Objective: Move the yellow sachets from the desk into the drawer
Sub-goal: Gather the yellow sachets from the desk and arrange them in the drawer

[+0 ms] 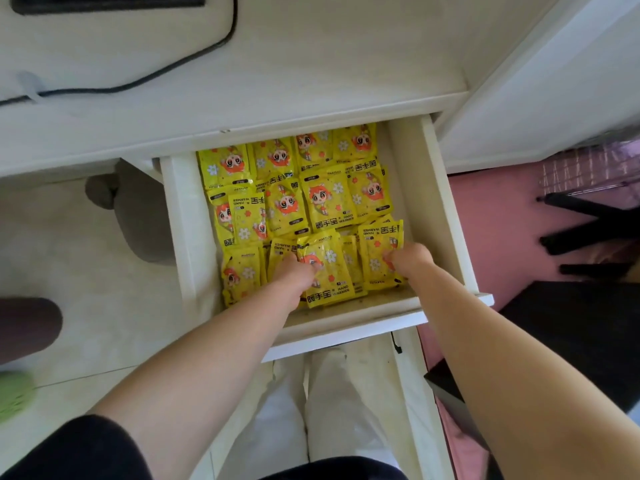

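The white drawer (446,209) is pulled out under the desk (242,81) and holds several yellow sachets (322,199) with a red-haired cartoon figure, lying in rows. Both my hands are inside its front part. My left hand (294,271) rests on the front row, its fingers curled down onto a sachet (329,275). My right hand (410,259) is at the front right corner, fingers curled round the lower edge of another sachet (377,244). Both sets of fingertips are hidden behind the hands.
A black cable (166,69) runs across the desk top, with a dark device (104,1) at the back left. A grey chair part (138,209) stands left of the drawer. A pink floor mat (502,209) and black legs (588,230) lie to the right.
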